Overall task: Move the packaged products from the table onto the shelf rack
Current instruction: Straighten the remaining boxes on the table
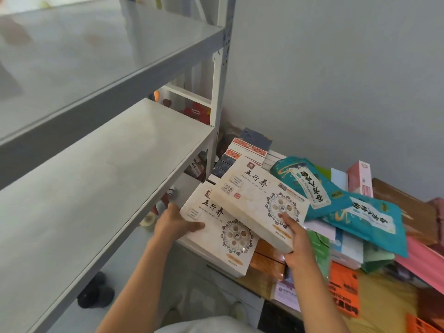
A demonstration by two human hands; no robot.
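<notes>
- Left hand [177, 223] pinches lower cream flat carton [216, 239]; right hand [296, 243] grips upper cream carton [257, 200], both over the cluttered surface [389, 299].
- Grey metal shelf [96, 188] lies left, nearer the left hand; cartons' long axes run toward it.

Two cream boxes [254, 200], two teal pouches [312, 186], two shelves [96, 164].

Your shelf rack [115, 169]: grey, two bare boards in view, white upright post [219, 92] at right end. Your table [384, 294], just right of rack, heaped: cream boxes [252, 195], teal pouches [365, 219], pink box [360, 176], orange packs [343, 289], dark boxes [225, 162] at back.
</notes>
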